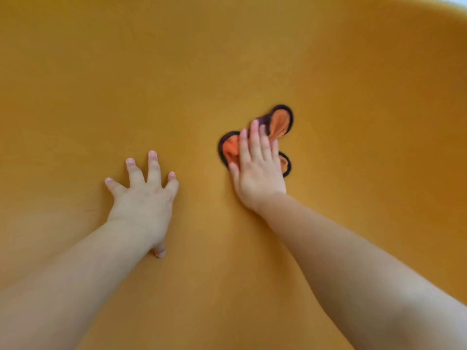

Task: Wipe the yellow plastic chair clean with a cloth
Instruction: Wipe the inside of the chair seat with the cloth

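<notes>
Your right hand (257, 170) presses flat on the orange cloth (280, 122) against the yellow chair (126, 72), while your left hand (144, 195) rests splayed and empty nearby to its left, so the right should sweep.

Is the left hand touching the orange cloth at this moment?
Apart. The head view shows the left hand spread on the yellow chair, with bare yellow surface between it and the orange cloth; only the right hand lies flat on it.

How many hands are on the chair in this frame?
2. The left hand rests spread on the bare yellow chair, left of centre. The right hand presses flat on the orange cloth, right of centre.
</notes>
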`<state>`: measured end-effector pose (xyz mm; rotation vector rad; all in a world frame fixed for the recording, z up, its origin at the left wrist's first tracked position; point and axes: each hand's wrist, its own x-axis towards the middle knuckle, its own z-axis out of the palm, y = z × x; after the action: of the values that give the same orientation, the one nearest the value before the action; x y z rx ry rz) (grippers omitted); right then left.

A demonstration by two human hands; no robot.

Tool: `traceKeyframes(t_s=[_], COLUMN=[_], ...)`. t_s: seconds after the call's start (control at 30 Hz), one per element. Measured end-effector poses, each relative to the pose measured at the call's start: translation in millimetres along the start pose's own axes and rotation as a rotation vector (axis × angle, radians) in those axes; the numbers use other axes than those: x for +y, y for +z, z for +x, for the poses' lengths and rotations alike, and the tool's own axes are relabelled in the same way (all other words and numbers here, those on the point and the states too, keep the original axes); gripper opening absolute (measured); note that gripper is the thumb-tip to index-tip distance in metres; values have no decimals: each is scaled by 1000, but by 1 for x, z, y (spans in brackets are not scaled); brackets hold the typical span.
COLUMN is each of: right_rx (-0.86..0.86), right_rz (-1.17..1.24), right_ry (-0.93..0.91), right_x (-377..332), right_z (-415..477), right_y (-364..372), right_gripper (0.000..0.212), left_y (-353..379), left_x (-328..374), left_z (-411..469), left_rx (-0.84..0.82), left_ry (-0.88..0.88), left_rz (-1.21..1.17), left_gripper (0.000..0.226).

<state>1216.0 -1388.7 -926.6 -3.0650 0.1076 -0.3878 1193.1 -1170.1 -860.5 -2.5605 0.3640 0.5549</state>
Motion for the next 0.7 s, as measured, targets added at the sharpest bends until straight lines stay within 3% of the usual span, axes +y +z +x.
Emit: traceKeyframes(t_s=[0.1, 0.17, 0.2, 0.3, 0.43, 0.5, 0.6, 0.67, 0.7], right_rx=[-265, -231, -164, 46, 146, 17, -204, -129, -52], right_rz=[-16, -150, -231, -350, -171, -87, -95, -199, -269], right_ry=[-568, -782, -741, -322, -39, -184, -619, -780, -734], right_x=[-11, 37, 65, 130, 76, 30, 21, 63, 87], right_z=[-59, -43, -23, 45, 45, 7, -23, 9, 31], right_y=[10, -1, -9, -52, -33, -2, 4, -15, -28], right_gripper=[68, 68, 71, 80, 83, 81, 69, 68, 71], left_y=[1, 1, 0, -1, 1, 2, 1, -1, -1], left_x=[-3, -4, -4, 0, -1, -2, -4, -4, -4], left_z=[0, 0, 0, 4, 6, 5, 3, 2, 2], left_rx=[-4, -8, -12, -11, -12, -15, -14, -11, -12], left_ry=[12, 24, 29, 32, 45, 53, 59, 70, 73], left_rz=[2, -18, -24, -21, -23, -34, -47, -53, -57], left_gripper=[160, 159, 159, 159, 160, 160, 160, 159, 159])
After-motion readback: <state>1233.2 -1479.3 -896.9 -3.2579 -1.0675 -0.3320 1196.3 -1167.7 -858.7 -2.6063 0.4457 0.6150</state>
